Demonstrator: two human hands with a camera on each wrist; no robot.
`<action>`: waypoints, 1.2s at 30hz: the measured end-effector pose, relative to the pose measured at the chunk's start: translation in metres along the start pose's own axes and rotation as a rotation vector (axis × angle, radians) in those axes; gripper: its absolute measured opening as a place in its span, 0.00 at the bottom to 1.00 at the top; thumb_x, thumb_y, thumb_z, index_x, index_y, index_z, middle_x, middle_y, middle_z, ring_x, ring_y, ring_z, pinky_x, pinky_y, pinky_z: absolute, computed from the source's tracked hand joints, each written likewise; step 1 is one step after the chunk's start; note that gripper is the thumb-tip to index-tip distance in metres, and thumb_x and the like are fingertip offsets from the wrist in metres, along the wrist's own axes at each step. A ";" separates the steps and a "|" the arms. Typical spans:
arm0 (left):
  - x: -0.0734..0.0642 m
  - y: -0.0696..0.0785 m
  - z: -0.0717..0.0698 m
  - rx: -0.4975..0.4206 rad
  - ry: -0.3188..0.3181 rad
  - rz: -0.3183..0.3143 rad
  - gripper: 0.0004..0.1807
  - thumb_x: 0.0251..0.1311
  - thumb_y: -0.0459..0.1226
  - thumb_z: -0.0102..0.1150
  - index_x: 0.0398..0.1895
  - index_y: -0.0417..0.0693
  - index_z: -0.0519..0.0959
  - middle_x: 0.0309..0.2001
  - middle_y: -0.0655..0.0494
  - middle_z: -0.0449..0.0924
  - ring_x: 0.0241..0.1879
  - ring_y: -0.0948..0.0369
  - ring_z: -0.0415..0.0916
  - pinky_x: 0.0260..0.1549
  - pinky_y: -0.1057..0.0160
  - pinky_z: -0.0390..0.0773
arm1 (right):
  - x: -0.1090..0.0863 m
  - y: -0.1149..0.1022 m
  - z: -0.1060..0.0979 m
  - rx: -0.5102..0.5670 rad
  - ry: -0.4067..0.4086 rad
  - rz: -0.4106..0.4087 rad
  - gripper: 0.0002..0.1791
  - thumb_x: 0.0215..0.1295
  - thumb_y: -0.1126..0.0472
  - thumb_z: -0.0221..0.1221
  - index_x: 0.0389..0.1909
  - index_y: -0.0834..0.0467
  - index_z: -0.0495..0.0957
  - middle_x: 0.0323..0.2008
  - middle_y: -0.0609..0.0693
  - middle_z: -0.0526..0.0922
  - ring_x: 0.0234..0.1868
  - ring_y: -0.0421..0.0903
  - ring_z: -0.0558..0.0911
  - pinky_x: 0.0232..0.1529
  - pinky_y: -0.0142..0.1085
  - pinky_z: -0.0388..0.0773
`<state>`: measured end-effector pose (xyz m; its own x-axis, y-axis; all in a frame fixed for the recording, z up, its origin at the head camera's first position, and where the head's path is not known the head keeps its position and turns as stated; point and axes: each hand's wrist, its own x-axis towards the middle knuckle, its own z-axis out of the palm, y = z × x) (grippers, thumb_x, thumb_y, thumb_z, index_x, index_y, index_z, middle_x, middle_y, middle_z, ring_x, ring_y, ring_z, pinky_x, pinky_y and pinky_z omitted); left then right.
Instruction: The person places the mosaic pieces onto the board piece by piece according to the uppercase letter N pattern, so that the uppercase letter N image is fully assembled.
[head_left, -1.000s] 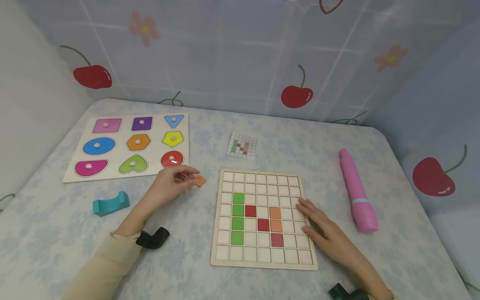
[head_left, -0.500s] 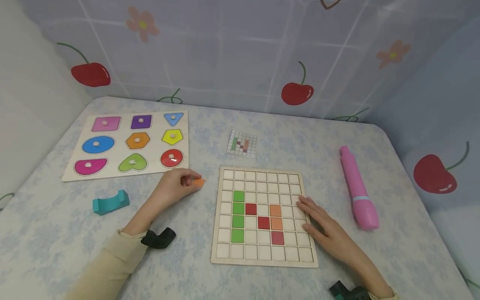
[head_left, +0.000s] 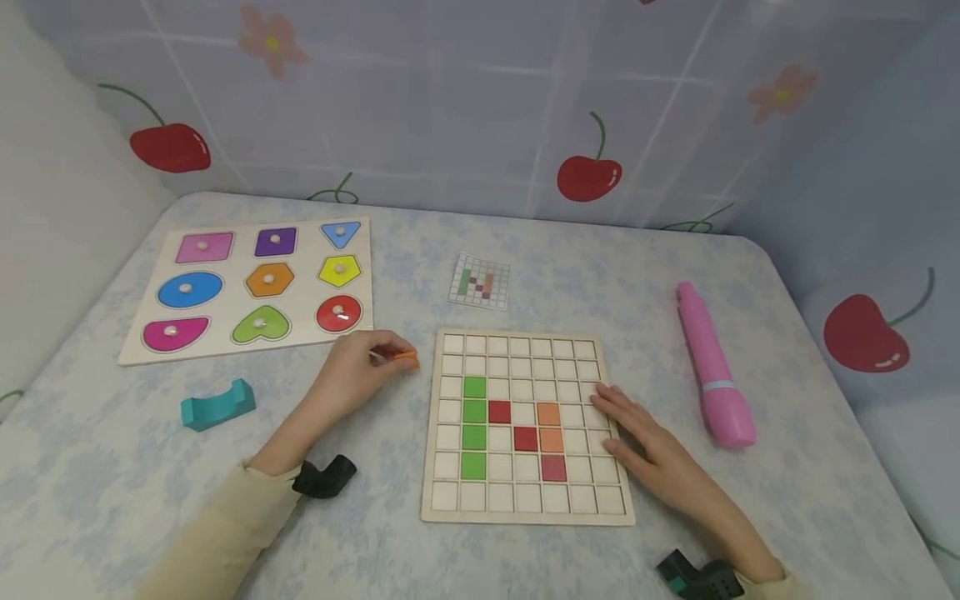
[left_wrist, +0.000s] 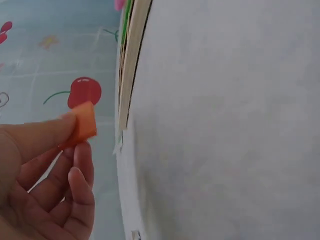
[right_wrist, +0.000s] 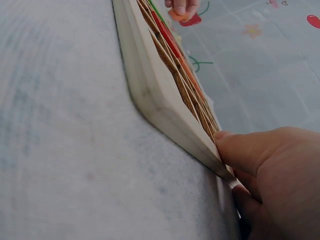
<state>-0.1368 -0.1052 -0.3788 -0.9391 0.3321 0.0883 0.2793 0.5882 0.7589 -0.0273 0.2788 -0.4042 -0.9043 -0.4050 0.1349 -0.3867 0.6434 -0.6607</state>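
My left hand pinches an orange square tile between thumb and fingers, just left of the wooden grid board. In the left wrist view the tile stands out past the thumb tip. My right hand rests on the board's right edge with fingers extended; the right wrist view has its thumb on the rim. Set into the grid are a column of green tiles, red tiles stepping diagonally down to the right, and two orange tiles above the lowest red one.
Behind the board lies a small printed card with a coloured grid pattern. A knobbed shape puzzle sits at the back left, with a teal arch block in front of it. A pink tapered stick lies at the right.
My left hand has moved slightly right, and the orange tile has turned from showing its flat face to more edge-on. My right hand stays on the board's edge.
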 end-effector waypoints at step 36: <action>0.062 0.091 0.100 0.115 -0.468 0.205 0.03 0.55 0.34 0.65 0.33 0.49 0.85 0.26 0.64 0.78 0.28 0.67 0.73 0.30 0.69 0.72 | -0.002 -0.001 0.001 0.017 -0.019 0.035 0.30 0.67 0.64 0.55 0.69 0.55 0.59 0.70 0.52 0.55 0.70 0.55 0.50 0.62 0.23 0.40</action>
<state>-0.1495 0.0427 -0.3682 -0.6804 0.7272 -0.0904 0.4927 0.5453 0.6781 -0.0254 0.2784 -0.4041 -0.9136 -0.3949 0.0973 -0.3514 0.6461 -0.6776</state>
